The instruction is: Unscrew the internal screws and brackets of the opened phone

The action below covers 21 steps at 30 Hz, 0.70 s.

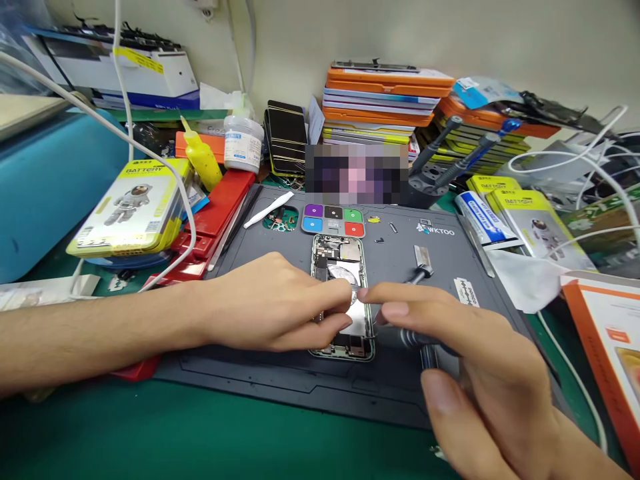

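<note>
As I watch through the head camera, the opened phone lies near the middle of the grey mat, its long sides running away from me, with a white panel and small parts showing inside. My left hand reaches in from the left and lies across the phone, its fingers bent inward over the middle of it; I cannot tell whether they pinch anything. My right hand comes from the lower right, its thumb wide apart from the outstretched forefinger, whose tip is just beside the left fingers above the phone. Under it shows a dark tool, partly hidden, and I cannot tell whether the hand touches it. Just beyond the phone sits a tray of coloured squares, with a white stick to its left. The mat rests on a green tabletop. Left of it I see a red case, battery boxes, a yellow bottle and a labelled tub. Orange boxes are stacked by the wall, a black tool holder stands near them, and tweezers lie along the mat's right edge.
</note>
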{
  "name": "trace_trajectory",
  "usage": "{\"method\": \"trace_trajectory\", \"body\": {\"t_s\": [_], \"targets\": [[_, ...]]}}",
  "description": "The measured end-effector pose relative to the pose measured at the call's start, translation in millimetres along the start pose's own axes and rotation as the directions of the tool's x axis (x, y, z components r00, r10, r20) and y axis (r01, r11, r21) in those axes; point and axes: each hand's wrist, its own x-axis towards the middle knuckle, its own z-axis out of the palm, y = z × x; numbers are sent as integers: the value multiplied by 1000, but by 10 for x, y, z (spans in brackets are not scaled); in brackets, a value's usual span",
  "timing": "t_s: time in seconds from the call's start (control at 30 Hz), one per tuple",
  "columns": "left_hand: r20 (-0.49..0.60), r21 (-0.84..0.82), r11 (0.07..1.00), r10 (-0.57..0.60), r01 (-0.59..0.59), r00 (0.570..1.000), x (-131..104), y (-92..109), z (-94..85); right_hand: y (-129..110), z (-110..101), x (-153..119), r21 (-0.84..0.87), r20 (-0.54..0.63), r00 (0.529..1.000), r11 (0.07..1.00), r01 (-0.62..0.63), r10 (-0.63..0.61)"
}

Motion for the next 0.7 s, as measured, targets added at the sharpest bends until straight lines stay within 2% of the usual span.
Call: {"method": "trace_trajectory", "body": {"t_s": [0.1,0.5,0.6,0.7], "targets": [[16,16,999,-31,30,999,7,14,-7,15,6,-6,2,40,998,998,55,-55],[9,16,1000,-9,9,1000,-22,-10,21,18,23,-3,18,24,1000,1000,10,-11],[-2,-21,1000,19,-19,1000,-32,-27,18,29,33,2,-11,6,1000,1000,-9,9],[-77,-44,994,92,-96,993,-37,-44,10,39,36,1,11,11,1000,1000,-6,6]]}}
